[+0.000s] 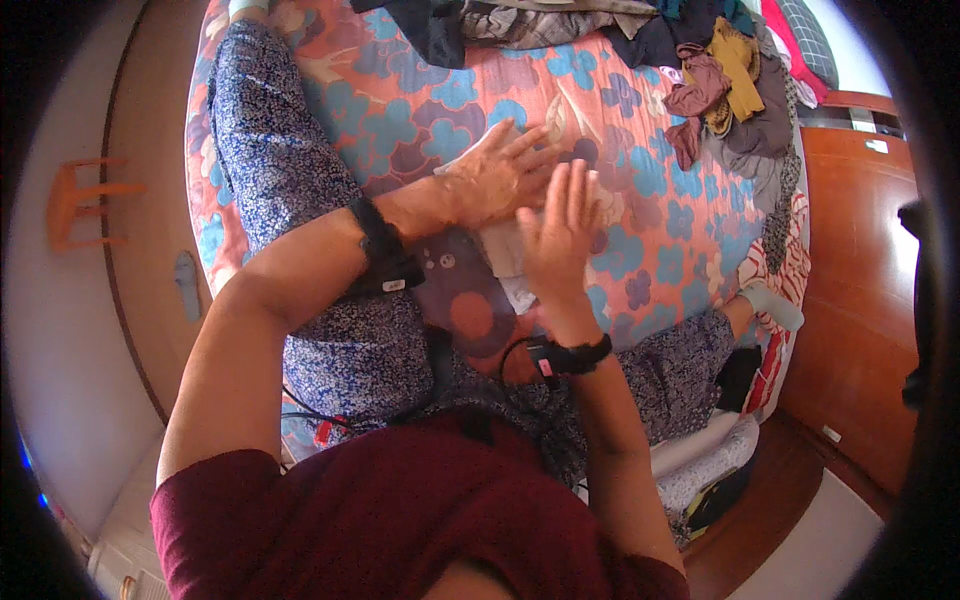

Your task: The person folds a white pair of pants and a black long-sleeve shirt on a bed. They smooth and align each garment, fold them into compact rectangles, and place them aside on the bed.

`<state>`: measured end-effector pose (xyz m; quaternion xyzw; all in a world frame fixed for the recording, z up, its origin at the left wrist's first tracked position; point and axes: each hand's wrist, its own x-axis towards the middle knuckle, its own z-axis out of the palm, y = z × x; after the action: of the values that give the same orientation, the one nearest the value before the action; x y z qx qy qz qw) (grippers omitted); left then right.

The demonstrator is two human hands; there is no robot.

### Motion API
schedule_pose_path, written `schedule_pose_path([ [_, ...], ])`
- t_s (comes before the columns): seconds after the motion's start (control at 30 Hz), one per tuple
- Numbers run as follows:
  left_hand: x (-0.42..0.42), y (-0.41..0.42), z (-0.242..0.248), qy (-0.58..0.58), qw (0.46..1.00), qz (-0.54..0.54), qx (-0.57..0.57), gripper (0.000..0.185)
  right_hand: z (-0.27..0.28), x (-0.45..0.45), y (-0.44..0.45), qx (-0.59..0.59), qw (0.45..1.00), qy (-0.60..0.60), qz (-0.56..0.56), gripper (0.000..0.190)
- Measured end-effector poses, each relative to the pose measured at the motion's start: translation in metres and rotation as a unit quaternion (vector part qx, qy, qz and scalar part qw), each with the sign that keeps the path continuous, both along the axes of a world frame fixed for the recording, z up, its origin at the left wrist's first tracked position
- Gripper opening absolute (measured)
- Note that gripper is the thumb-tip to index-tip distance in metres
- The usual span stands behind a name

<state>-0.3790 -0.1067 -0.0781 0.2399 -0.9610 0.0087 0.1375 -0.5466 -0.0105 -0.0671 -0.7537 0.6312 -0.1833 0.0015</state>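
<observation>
A white and cream piece of cloth (499, 244) lies on the flowered bedspread (630, 165) between my legs. My left hand (499, 176) is spread palm down over its far part, fingers apart and pointing to the upper right. Beside it on the right, my right hand (562, 232) is held flat at the cloth's right edge, slightly blurred, its fingers straight and near the left fingertips. Whether the right hand touches the cloth I cannot tell. Neither hand grips anything. Part of the cloth is hidden under the left hand and forearm.
A heap of mixed clothes (701, 82) lies at the bed's upper right, with dark and patterned garments (532, 22) along the far side. A black cable (504, 367) runs near my right wrist. A wooden cabinet (862, 277) stands right of the bed; a slipper (187, 285) is on the left floor.
</observation>
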Motion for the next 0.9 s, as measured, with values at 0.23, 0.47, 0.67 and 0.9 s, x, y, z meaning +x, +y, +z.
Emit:
schedule_pose_path([
  [0.23,0.001,0.004,-0.031,0.066,0.99,0.074,0.101,0.059,-0.034,0.003,0.015,0.09,0.995,0.033,-0.03,0.079],
  [0.47,0.01,-0.011,-0.041,0.155,0.969,0.142,0.126,0.058,-0.033,-0.028,0.053,0.095,0.994,0.06,0.011,0.082],
  [0.67,0.036,-0.015,-0.023,0.172,0.874,0.299,0.343,0.063,-0.02,-0.058,0.08,0.172,0.983,0.069,0.018,0.085],
  [0.9,0.055,-0.016,-0.017,0.082,0.836,0.295,0.455,0.082,0.015,-0.011,0.047,0.073,0.987,-0.039,0.135,0.11],
])
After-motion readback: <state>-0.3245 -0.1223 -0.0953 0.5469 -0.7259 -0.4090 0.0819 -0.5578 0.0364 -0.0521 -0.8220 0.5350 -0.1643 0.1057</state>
